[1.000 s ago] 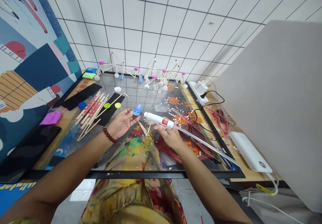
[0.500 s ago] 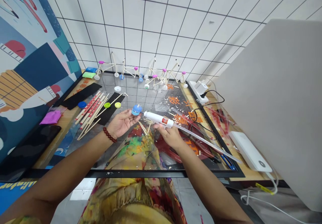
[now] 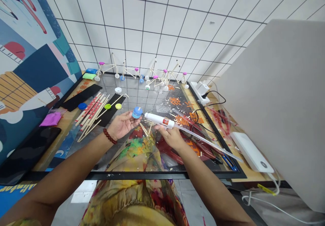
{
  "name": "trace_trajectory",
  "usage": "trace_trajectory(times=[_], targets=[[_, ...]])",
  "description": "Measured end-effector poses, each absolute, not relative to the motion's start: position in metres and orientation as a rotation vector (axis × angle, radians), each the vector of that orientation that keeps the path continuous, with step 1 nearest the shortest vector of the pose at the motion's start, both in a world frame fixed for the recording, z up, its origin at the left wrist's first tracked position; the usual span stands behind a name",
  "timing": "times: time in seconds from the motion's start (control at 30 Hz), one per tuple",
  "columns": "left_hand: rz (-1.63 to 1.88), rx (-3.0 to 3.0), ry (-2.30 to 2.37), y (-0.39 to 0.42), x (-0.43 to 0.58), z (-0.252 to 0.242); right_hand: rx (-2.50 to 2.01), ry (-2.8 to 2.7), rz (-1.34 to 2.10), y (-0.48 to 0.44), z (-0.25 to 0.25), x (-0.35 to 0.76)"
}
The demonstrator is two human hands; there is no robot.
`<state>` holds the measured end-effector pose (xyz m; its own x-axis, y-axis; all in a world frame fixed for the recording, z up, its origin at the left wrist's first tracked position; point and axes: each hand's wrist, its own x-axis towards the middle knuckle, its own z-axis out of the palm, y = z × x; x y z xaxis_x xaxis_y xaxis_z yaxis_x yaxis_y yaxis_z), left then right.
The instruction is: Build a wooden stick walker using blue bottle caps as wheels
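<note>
Between the thumb and fingers of my left hand are blue bottle caps, seemingly two set together, with a short pale stub on top. My right hand is wrapped round a white glue gun, whose dark nozzle points left at the caps' edge. Whether the nozzle touches them I cannot tell. A long clear glue stick sticks out of the gun's back end. Below the caps, a few short wooden sticks lie on the glossy tabletop.
Small stick-and-cap bicycle models line the wall. Chopsticks, some in red-marked wrappers, lie left with green cap pieces and a blue cap. A black phone, power strip, red-handled pliers and white power bank lie around.
The blue caps have tilted slightly in my left hand, showing more of their top. The glue gun stays almost where it was, nozzle still beside them.
</note>
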<state>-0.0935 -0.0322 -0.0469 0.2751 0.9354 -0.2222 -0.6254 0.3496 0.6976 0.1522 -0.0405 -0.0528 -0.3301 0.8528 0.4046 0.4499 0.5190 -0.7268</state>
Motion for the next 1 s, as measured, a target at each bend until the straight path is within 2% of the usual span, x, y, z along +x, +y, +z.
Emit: trace_trajectory(times=[0.17,0.4,0.57,1.0], targets=[[1.127,0.619,0.705,-0.034,-0.093,-0.042,-1.049,-1.878,0.710,-0.038,-0.054,0.152],[1.476,1.070,0.908,-0.038,-0.083,-0.033,-1.091,-1.724,0.776,-0.036,-0.053,0.152],[1.598,1.223,1.014,-0.042,-0.076,-0.028,-1.087,-1.704,0.774,-0.036,-0.055,0.153],[1.597,1.516,1.191,-0.051,-0.079,-0.041,-1.051,-1.881,0.651,-0.044,-0.050,0.152]])
